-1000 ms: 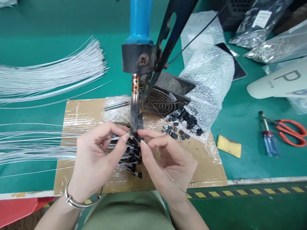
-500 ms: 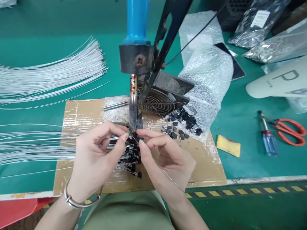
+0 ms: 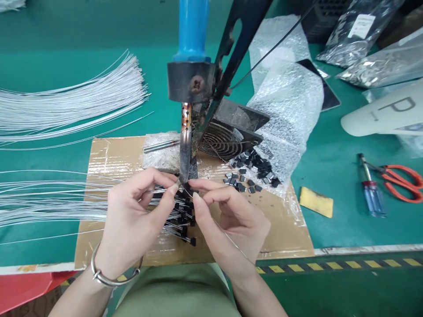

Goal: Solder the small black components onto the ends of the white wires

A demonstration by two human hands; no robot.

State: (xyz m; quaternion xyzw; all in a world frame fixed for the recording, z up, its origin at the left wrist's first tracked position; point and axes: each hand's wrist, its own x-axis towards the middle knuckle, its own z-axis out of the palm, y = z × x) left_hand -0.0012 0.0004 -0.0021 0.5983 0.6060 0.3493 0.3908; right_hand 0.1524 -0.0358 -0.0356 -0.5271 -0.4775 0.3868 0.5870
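A soldering iron (image 3: 185, 154) with a blue handle hangs upright in a black stand, its tip pointing down between my hands. Just left of the tip, my left hand (image 3: 135, 224) pinches a white wire, whose end is mostly hidden by the fingers. My right hand (image 3: 233, 220) is closed on a thin strand of solder wire (image 3: 235, 245), which runs across the palm and curves up to the tip. Whether the right forefinger also touches a small part there, I cannot tell. Under my hands lie several wires with black connectors (image 3: 185, 220) on their ends.
Cardboard (image 3: 284, 229) covers the work spot. Behind the iron is a fan (image 3: 221, 138). Small black connectors (image 3: 254, 165) lie by bubble wrap (image 3: 284, 101). A yellow sponge (image 3: 316, 202), a screwdriver (image 3: 373, 193) and red-handled scissors (image 3: 403, 182) are at right; a white wire bundle (image 3: 72, 103) is at left.
The whole view has shifted slightly, so things appear a little further right. Both hands keep the same grip at the iron's tip.
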